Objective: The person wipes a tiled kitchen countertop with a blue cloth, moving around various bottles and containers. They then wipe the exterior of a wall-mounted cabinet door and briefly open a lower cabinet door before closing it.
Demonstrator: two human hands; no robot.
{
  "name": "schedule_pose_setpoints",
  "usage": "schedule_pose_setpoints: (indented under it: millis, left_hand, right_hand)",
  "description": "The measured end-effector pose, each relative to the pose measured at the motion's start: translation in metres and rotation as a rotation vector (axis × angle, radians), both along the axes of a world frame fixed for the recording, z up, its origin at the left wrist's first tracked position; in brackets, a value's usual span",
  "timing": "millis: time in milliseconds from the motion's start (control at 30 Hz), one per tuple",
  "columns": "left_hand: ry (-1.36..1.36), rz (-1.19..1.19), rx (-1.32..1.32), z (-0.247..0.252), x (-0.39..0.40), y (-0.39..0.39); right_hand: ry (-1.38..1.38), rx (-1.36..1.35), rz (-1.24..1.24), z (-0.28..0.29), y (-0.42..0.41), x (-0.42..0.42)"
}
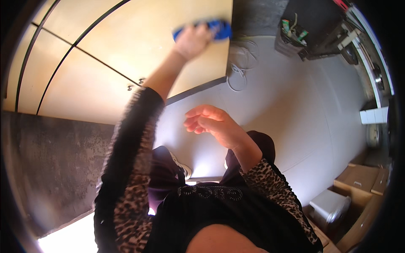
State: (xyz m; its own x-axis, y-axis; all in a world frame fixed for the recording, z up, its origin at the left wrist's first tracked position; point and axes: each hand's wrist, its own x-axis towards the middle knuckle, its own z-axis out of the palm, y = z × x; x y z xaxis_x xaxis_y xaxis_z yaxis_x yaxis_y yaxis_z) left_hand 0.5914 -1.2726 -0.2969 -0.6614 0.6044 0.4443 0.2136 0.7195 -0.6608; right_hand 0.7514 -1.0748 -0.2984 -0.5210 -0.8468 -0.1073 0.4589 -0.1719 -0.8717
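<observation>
My left hand (193, 42) is stretched far forward, its fingers over a bunched blue cloth (221, 29). The cloth lies against the pale panel of a cabinet (126, 38), close to the panel's right edge; hand and cloth are somewhat blurred. Two small dark knobs (141, 81) are on the cabinet, near my left forearm. In front of my body my right hand (210, 121) hangs above the grey floor (269, 104), fingers loosely bent and holding nothing.
White cable (237, 74) is coiled on the floor beside the cabinet. A dark bin (286, 46) with rubbish stands at the upper right. At lower right are a white container (329, 205) and cardboard boxes (357, 177). A dark, worn wall (57, 167) is at left.
</observation>
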Motion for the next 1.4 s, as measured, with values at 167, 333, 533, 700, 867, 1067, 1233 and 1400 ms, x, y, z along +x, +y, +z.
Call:
schedule_pose_setpoints:
  millis: [167,333,533,700,867,1067,1233,1400]
  left_hand:
    - [-0.631,0.308,-0.197,-0.147,0.098,-0.083]
    - [-0.375,0.281,-0.13,-0.117,0.145,-0.172]
    - [0.032,0.269,0.038,0.022,0.119,-0.105]
    - [0.169,0.186,0.285,0.016,0.085,-0.078]
    - [-0.109,-0.011,0.305,-0.077,0.05,-0.06]
    - [-0.417,0.127,-0.166,-0.187,0.071,-0.059]
    - [-0.431,0.216,-0.226,-0.173,0.102,-0.093]
    - [-0.031,0.192,0.102,-0.042,0.127,-0.112]
  right_hand:
    - [-0.031,0.002,-0.059,-0.003,-0.004,-0.012]
    - [-0.027,-0.012,0.07,-0.009,-0.025,0.003]
    - [-0.049,-0.032,0.281,-0.002,-0.026,0.032]
    - [-0.145,-0.113,0.271,-0.004,-0.028,0.035]
    - [-0.126,-0.041,0.208,-0.008,-0.018,0.023]
    - [-0.185,0.031,0.114,-0.007,-0.008,0.014]
    - [-0.124,0.008,0.112,-0.01,-0.003,0.012]
    - [-0.095,-0.051,0.107,-0.019,-0.007,0.013]
